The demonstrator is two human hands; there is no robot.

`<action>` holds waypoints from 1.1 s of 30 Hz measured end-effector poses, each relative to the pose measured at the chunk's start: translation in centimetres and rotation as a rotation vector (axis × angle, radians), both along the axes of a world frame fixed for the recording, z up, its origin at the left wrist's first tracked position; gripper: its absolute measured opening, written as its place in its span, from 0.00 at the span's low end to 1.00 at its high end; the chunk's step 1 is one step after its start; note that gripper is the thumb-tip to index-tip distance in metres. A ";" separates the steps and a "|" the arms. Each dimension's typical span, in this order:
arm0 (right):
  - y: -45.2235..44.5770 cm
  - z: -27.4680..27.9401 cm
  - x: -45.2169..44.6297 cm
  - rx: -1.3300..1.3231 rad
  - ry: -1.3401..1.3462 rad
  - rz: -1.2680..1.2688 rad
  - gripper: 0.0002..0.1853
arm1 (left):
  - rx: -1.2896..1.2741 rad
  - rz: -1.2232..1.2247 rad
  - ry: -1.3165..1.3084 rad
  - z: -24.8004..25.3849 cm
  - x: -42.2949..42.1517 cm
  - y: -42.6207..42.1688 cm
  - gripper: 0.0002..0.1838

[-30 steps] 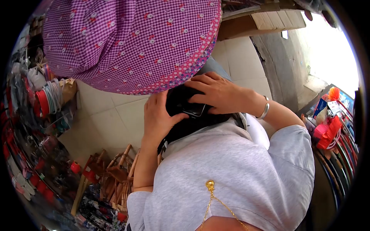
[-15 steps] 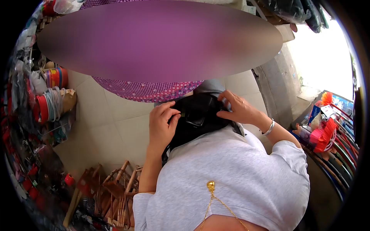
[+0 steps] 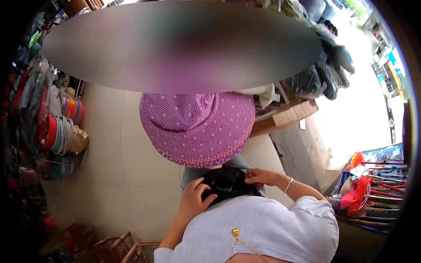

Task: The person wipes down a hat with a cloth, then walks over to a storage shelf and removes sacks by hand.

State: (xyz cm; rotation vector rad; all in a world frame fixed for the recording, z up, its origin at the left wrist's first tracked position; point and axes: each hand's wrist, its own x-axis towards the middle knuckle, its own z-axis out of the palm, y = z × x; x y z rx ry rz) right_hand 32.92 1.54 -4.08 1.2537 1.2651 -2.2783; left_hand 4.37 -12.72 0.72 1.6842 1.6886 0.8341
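Observation:
A black bag (image 3: 239, 186) rests at my waist, its top facing up, with a dark shiny patch in the middle whose nature I cannot make out. My left hand (image 3: 196, 199) grips the bag's left edge, the curled fingers on the far side and the thumb along the near side. On the opposite edge, my right hand (image 3: 263, 177), with a silver bangle at the wrist, pinches the black fabric between thumb and fingers. Just beyond the bag is the brim of a purple patterned hat (image 3: 197, 136) on another person, who is close in front.
Wooden stools or chairs (image 3: 120, 247) stand at the lower left. Red tubs and coiled hose (image 3: 63, 136) line the left side. Long-handled goods and a red brush (image 3: 360, 195) are at the right. A wooden ledge (image 3: 285, 118) with bagged goods lies ahead by the bright doorway.
The view has tilted up, so the bag and hands sit lower. More of the purple hat shows. My left fingers have spread from a pinch to a wider grip on the bag.

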 end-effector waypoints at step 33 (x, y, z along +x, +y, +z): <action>-6.2 7.0 -19.1 1.125 0.405 0.820 0.15 | -0.503 -0.461 -0.684 -9.4 -3.6 8.5 0.18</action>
